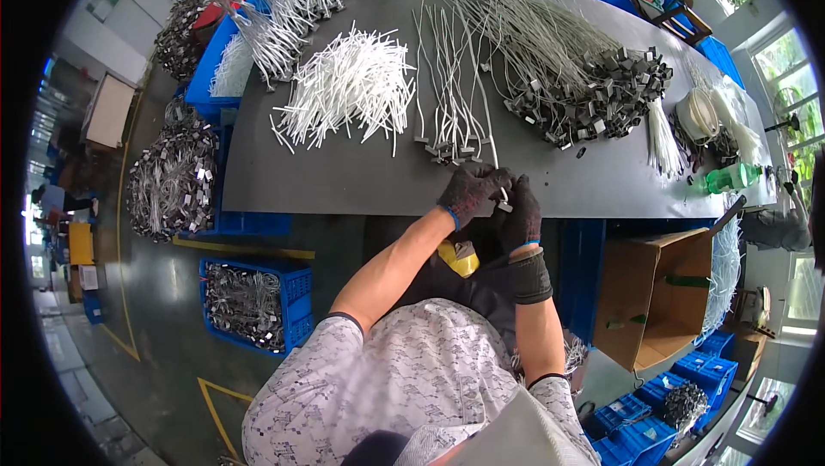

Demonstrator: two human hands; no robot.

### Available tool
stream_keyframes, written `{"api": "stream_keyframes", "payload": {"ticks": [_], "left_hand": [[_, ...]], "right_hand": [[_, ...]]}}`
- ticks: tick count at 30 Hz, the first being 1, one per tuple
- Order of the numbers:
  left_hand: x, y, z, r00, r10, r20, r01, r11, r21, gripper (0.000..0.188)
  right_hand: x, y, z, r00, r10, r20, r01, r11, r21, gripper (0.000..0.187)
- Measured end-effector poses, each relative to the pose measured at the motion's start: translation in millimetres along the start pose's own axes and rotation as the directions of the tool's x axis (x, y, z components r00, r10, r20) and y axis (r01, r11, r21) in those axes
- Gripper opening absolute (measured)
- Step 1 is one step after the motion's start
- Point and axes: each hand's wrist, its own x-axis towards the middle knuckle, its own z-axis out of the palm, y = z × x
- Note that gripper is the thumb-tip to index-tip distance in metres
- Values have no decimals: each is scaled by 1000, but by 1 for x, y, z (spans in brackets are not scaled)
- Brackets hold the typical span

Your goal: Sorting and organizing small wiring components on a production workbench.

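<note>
Both hands wear dark knitted gloves and meet at the table's near edge. My left hand [470, 192] is closed on a long thin wire [481, 97] that runs away across the table, with white tubing on its near part. Beside it, my right hand [522, 215] has its fingers closed at the wire's near end, where a small grey block [505, 207] shows between the hands. Just beyond lie several loose wires [447, 79] with dark grey end blocks [451, 155]. To their left is a heap of short white tubes [352, 88].
A large bundle of wires with grey blocks [593, 97] covers the table's [301, 178] right side. A green bottle [732, 178] lies at the right edge, near white ties [663, 140]. Blue crates [296, 298] stand left, and an open cardboard box [649, 294] is below right.
</note>
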Motion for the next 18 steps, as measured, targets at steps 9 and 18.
{"api": "stream_keyframes", "payload": {"ticks": [9,18], "left_hand": [[60,8,-98,931,196,-309,178,494,851,33],[34,-44,-202,727,246,-640,619,168,768,60]], "right_hand": [[68,120,-49,840,472,-266,-530,818,-224,44],[75,183,-56,816,522,-246,-544,551,-633,62]]}}
